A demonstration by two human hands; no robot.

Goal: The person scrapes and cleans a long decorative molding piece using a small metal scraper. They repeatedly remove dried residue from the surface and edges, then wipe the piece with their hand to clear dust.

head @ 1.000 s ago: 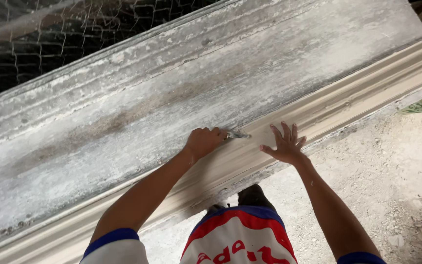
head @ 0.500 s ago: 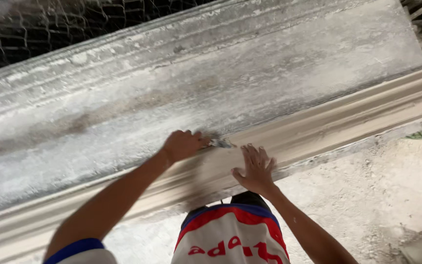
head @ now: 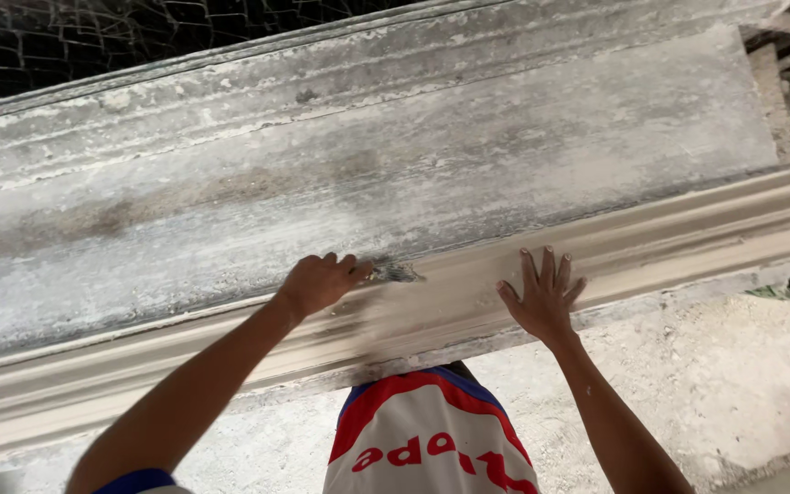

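The long slab [head: 395, 183] is chalky grey-white, streaked lengthwise with darker grey and a brownish smear toward its left end. The moulded strip [head: 669, 242] along its near edge is pale cream with soft grey shadow lines. The small tool [head: 399, 272] looks dull grey. The shirt [head: 427, 439] is white with red and blue bands and red lettering. The wire mesh [head: 93, 41] beyond the far edge is dark. The floor [head: 742, 384] is dusty off-white.

- Soft, even daylight; no glare.
- Dim, shadowed corners far above the hands [head: 541, 297].
- Slight motion blur below the left hand [head: 317, 284].
- Faint shadows under forearms.
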